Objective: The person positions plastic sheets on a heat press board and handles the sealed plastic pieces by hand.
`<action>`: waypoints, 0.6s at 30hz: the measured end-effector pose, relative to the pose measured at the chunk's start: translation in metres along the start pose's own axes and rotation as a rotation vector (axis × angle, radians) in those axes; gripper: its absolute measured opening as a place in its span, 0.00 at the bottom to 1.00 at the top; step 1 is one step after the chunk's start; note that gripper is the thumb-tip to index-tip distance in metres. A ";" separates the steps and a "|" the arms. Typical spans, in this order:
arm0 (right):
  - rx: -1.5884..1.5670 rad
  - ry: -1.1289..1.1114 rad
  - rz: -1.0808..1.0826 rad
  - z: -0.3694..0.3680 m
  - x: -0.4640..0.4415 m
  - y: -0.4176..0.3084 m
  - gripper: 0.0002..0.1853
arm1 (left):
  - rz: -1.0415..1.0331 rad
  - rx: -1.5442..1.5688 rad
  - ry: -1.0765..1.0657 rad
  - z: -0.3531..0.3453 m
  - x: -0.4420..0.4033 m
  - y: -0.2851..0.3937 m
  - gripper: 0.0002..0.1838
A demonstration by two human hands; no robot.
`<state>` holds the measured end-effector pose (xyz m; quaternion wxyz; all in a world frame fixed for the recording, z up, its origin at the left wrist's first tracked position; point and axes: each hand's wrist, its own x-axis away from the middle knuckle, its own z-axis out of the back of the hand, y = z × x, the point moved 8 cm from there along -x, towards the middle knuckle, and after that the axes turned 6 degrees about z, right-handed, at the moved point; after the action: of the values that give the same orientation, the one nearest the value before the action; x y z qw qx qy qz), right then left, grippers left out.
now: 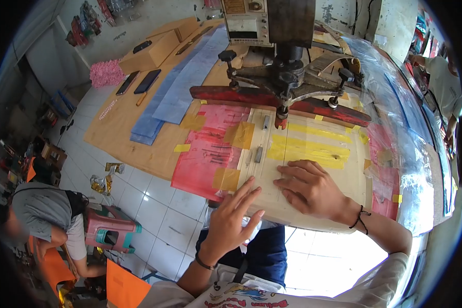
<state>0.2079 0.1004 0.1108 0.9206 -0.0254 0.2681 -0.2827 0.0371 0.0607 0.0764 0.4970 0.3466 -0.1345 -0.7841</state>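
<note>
The right hand [313,191] rests half-open on the pale board [357,190], gripping nothing visible; the left hand [232,220] — spread, holding nothing — is at its near left corner. The board lies at the worktop's [119,133] near edge, a small grey bar [258,154] upon it.

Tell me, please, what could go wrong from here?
The right grip lies in front of the red bar; reaching farther could risk a pinch if it comes down. The nearer small grey block, just beyond the left grip, might get knocked askew.
</note>
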 end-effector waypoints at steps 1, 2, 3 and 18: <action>-0.013 -0.004 -0.009 0.000 0.001 0.000 0.13 | 0.001 0.072 -0.001 0.003 0.002 -0.002 0.25; -0.020 -0.008 -0.007 -0.001 0.002 -0.001 0.13 | 0.042 0.104 0.003 0.004 0.008 -0.006 0.24; -0.029 -0.009 -0.011 -0.002 0.003 0.000 0.13 | 0.081 0.134 0.000 0.004 0.014 -0.010 0.23; -0.049 0.076 0.032 0.002 0.008 0.001 0.08 | 0.172 -0.002 -0.001 0.007 0.034 -0.017 0.27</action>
<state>0.2152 0.0967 0.1085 0.9133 -0.0327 0.3100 -0.2620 0.0118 0.0379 0.0582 0.5630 0.3329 -0.1631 -0.7386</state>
